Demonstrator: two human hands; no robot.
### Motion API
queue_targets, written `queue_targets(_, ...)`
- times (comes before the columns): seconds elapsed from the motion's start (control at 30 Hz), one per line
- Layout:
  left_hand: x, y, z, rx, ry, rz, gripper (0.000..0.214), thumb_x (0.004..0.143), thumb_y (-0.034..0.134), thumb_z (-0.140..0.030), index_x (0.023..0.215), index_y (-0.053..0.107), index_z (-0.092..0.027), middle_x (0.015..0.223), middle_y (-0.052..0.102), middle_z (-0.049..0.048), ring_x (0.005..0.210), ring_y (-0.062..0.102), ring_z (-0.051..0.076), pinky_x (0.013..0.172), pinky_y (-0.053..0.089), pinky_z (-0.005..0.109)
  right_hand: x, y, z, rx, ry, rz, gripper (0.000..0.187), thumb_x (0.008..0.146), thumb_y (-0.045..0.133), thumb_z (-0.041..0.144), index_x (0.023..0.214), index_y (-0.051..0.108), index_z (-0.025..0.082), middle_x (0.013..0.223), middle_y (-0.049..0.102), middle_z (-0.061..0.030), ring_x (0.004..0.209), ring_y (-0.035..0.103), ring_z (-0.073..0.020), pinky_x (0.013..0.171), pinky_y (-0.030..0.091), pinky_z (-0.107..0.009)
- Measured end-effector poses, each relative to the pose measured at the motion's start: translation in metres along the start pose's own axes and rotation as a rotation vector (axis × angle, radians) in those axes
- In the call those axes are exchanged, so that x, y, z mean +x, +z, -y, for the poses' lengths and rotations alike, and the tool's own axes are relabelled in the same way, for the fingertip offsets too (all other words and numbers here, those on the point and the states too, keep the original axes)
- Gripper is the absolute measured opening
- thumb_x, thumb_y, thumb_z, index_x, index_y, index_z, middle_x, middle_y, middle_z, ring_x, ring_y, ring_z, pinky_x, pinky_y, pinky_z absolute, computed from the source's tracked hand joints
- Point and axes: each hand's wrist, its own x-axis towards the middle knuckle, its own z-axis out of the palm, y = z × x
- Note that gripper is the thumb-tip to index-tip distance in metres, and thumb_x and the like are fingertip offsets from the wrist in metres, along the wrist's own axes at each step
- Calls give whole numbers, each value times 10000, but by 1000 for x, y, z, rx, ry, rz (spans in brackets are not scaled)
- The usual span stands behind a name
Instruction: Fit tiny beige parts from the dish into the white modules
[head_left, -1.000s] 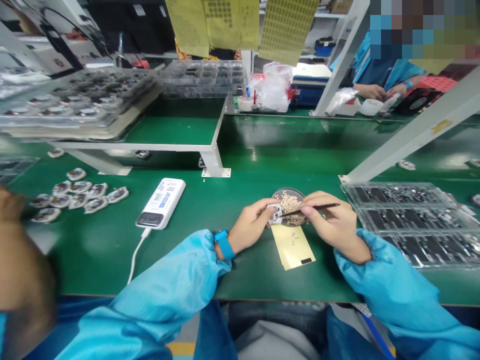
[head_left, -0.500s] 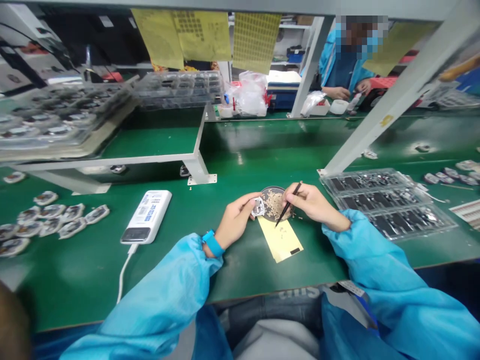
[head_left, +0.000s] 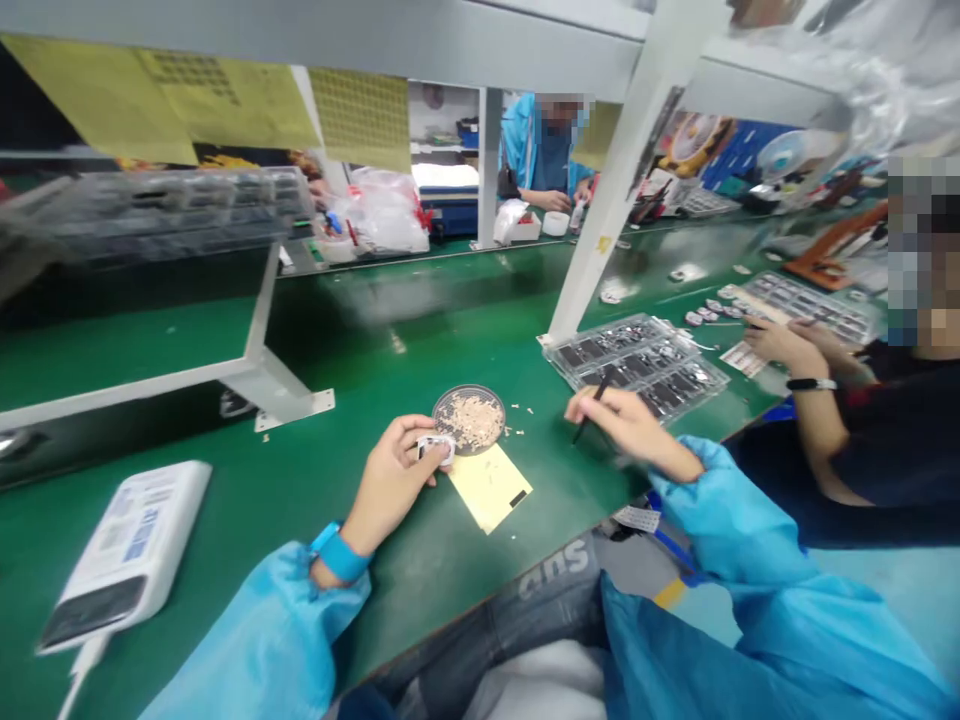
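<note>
Between the thumb and fingers of my left hand (head_left: 401,465) is a small white-framed device part (head_left: 436,449), held beside the round dish. That dark dish (head_left: 444,397) carries a heap of tiny beige pieces (head_left: 474,418). A yellow paper slip (head_left: 491,487) lies just in front of it, with a few tiny specks on top. My right hand (head_left: 619,415) grips dark tweezers (head_left: 592,408), tips down, over the green table to the right of the dish. Whether the tweezers pinch anything is too small to tell.
A clear tray of dark parts (head_left: 641,365) sits beyond my right hand. At the left lies a white power bank (head_left: 127,550) with a cable. A metal post (head_left: 600,200) and a low shelf (head_left: 150,385) stand ahead. A co-worker's hands (head_left: 787,345) are at the right.
My view has swung to the right, bringing a co-worker into sight. My right hand has moved the tweezers away from the dish and slip toward the right. My left hand still holds the part.
</note>
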Motion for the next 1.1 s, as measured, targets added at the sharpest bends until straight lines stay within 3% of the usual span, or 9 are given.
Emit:
queue_targets(0.13,-3,2,-5,103,-20,36,417,816,764,-426,1124,662,-164,891,726,67,714,678,166,525,497,224,6,-81,-17,68,143,-306,418,954,531,554,1004,697,173,867,717,-67,786,681,-204,790,550,-353)
queue_targets(0.2,-4,2,-7,124,-24,32,396,806,771,-444,1073,699,-160,850,735,70,689,683,177,506,487,229,15,-115,-36,-335,350,-444,449,978,461,511,1103,699,152,828,708,-74,736,661,-201,710,526,-317)
queue_targets(0.27,-4,2,-8,118,-23,23,407,791,783,-454,1063,712,-160,859,747,74,667,688,181,487,476,231,25,-135,-58,-676,559,-431,395,924,558,449,1025,740,114,869,726,-121,852,678,-252,768,502,-328)
queue_targets(0.47,-2,4,-7,74,-31,5,408,760,816,-440,1021,738,-136,843,766,88,655,698,178,485,485,223,41,-137,-98,-806,732,-335,288,770,746,345,936,775,111,965,744,-175,919,686,-288,783,470,-340)
queue_targets(0.67,-3,7,-5,-13,-37,-24,365,698,868,-402,915,753,-133,921,784,101,798,731,195,719,589,276,47,-141,-83,-830,748,-360,287,718,805,295,934,764,111,959,741,-188,871,683,-296,718,446,-348)
queue_targets(0.77,-5,8,-5,-65,-78,-14,383,722,851,-423,920,725,-121,870,777,99,725,717,167,587,544,220,51,-124,-53,-706,525,-447,322,818,743,357,1034,757,119,955,745,-170,860,685,-264,723,454,-340)
queue_targets(0.87,-5,8,-4,-143,-140,31,424,755,818,-466,947,648,-129,827,760,88,649,713,161,422,419,167,59,-79,-3,-487,273,-452,320,841,724,477,995,775,201,890,759,-81,811,690,-223,732,488,-329)
queue_targets(1.0,-3,6,-5,-252,-230,90,476,757,809,-497,968,554,-155,915,758,108,629,737,188,366,357,151,76,5,65,-111,14,-218,251,794,783,467,849,787,222,844,768,-41,771,696,-216,694,530,-335)
queue_targets(1.1,-1,3,-6,-256,-240,85,476,746,819,-496,943,551,-156,825,746,78,476,644,112,336,239,138,87,58,84,31,-44,-39,233,788,787,438,830,787,208,764,753,-32,681,677,-192,615,532,-317)
